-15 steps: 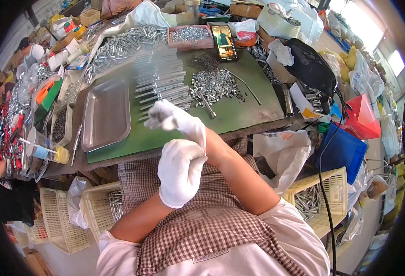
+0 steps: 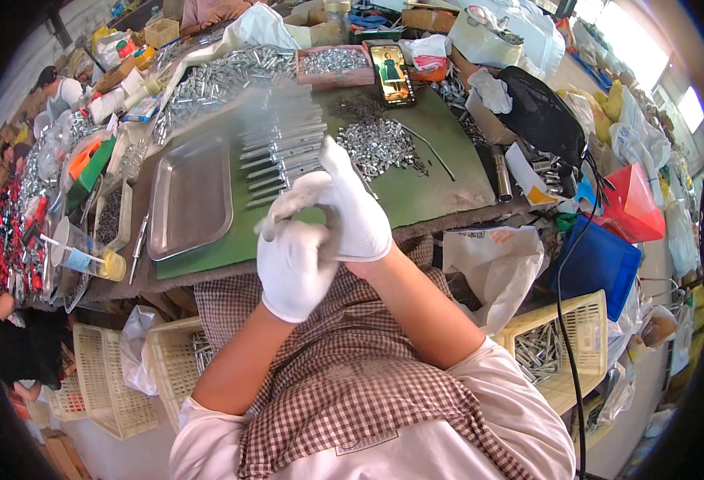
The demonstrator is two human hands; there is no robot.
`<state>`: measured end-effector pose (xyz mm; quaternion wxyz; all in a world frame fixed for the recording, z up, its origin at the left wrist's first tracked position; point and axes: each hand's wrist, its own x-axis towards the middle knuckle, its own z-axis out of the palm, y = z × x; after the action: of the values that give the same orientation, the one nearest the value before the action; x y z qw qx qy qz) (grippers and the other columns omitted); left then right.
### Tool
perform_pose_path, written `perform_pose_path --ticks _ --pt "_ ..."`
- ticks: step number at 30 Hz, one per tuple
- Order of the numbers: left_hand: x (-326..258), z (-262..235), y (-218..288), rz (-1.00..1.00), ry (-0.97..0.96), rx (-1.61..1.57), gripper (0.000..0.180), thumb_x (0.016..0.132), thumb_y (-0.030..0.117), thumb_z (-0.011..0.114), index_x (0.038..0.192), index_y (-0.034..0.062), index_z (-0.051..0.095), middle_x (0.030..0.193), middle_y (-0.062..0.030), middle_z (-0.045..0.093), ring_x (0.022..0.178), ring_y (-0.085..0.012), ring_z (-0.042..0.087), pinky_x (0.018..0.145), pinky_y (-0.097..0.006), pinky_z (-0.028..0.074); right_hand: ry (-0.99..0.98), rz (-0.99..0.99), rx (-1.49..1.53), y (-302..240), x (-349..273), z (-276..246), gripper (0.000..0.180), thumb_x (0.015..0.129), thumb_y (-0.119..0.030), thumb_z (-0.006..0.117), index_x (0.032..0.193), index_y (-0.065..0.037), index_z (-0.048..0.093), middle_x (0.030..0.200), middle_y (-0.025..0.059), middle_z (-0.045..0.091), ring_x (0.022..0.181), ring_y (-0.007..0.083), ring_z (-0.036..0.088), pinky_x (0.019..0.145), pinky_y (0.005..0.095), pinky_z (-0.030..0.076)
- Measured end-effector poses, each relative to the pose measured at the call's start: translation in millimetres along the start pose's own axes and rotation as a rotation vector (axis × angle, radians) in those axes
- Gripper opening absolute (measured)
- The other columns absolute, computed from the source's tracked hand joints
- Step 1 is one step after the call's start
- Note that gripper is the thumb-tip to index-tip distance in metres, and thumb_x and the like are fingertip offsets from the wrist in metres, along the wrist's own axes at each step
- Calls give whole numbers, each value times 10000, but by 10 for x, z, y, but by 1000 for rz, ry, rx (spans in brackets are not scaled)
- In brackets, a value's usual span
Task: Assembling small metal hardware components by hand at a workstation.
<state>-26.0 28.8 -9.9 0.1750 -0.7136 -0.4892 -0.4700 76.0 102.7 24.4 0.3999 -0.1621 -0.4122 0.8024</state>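
Observation:
Both my hands wear white gloves and meet above the front edge of the green mat (image 2: 440,188). My right hand (image 2: 356,210) is higher, thumb up, fingers stretched to the left, with nothing visible in it. My left hand (image 2: 292,270) presses against its palm side from below with its fingers curled out of sight. Just beyond them lie a row of long metal rods (image 2: 282,156) and a heap of small metal parts (image 2: 378,146). An empty steel tray (image 2: 192,196) sits to the left.
A phone (image 2: 392,74), a pink box of parts (image 2: 334,66) and a pile of metal tubes (image 2: 220,76) line the back. Black bag (image 2: 540,116), red bag (image 2: 632,204) and blue bag (image 2: 600,264) at right. Plastic baskets (image 2: 564,352) (image 2: 112,380) stand below. Another person (image 2: 56,88) sits far left.
My left hand has risen from over my lap to meet the right hand. The right hand has shifted slightly right and spread its fingers.

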Motion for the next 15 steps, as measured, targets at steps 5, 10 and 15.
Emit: perform_pose_path --ticks 5,10,15 --pt "-140 68 7 -351 -241 93 177 823 174 721 908 73 604 810 -139 623 677 -384 624 622 -492 496 -341 -148 47 -75 46 11 671 1102 -503 315 1410 50 538 1321 205 634 1233 268 596 1005 355 470" --pt "-307 65 201 -341 -366 -9 171 888 211 623 775 86 647 700 -132 653 624 -362 669 561 -473 534 -294 -408 311 -448 258 6 489 1049 -359 408 1399 -35 517 1415 165 572 1296 285 562 1029 399 482" --pt "-839 109 603 39 -879 -144 135 865 201 589 784 122 663 727 -80 637 652 -252 661 524 -417 524 -256 -752 343 -1016 482 18 303 950 -211 529 1209 -123 660 1388 83 601 1246 286 588 997 428 516"
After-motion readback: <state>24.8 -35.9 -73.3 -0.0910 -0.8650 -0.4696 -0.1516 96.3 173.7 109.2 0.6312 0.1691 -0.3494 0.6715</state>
